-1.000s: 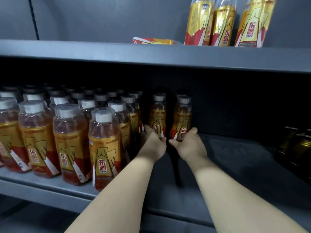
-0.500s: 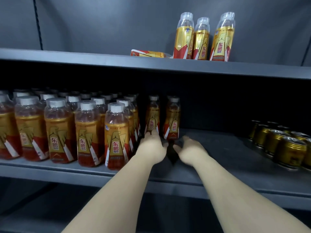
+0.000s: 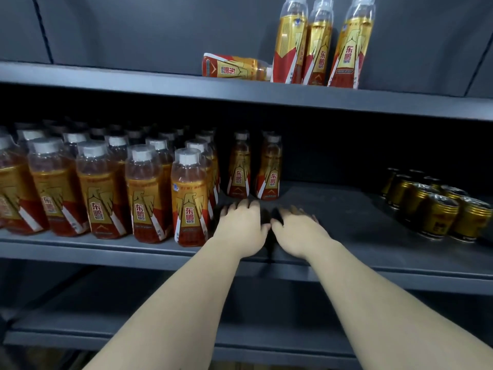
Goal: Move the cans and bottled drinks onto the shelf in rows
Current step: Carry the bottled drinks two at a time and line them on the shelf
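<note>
Grey metal shelf (image 3: pixel 360 236) crosses mid-frame, its front edge under both wrists. The left hand (image 3: pixel 240 225) and right hand (image 3: pixel 298 231) hover palm-down over the bare centre strip, fingers loosely spread, holding nothing. Just beyond the fingertips stand two bottles (image 3: pixel 239 169). Bottle rows (image 3: pixel 101 188) fill the left and gold cans (image 3: pixel 437 209) the right. On the upper shelf (image 3: pixel 133 86), three tall bottles (image 3: pixel 317 44) stand beside a toppled bottle (image 3: pixel 234 66).

On the middle shelf (image 3: pixel 346 217), rows of bottles (image 3: pixel 141 193) stand at nine o'clock, two bottles (image 3: pixel 238 169) at twelve, cans (image 3: pixel 437 212) at three.
</note>
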Tool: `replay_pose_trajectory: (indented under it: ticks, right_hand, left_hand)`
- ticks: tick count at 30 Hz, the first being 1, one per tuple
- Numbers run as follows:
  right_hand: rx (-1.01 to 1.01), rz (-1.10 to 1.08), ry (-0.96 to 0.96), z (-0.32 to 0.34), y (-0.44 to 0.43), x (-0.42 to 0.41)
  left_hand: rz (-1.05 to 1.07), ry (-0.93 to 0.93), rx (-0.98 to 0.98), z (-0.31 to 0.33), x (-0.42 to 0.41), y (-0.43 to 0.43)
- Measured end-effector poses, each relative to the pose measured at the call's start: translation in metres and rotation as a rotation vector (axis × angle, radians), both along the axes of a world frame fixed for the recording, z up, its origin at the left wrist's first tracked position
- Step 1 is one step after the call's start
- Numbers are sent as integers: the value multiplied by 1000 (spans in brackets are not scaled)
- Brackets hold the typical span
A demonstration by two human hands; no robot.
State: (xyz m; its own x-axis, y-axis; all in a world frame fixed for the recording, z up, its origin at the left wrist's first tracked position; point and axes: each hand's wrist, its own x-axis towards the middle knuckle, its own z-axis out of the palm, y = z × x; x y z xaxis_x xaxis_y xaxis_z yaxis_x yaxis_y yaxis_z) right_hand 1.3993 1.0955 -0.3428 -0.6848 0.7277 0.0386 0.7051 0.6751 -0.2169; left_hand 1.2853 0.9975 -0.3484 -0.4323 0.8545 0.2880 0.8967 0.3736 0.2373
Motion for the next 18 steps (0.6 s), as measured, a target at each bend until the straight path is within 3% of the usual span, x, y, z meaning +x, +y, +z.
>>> replay_pose_trajectory:
  ticks: [8, 18]
  right_hand:
    - [-121, -33, -139, 62, -22, 36]
    - [-273, -42, -251, 157, -68, 97]
  left_hand:
    - [-1, 21, -216, 60, 16, -22]
    - [32, -118, -421, 159, 59, -81]
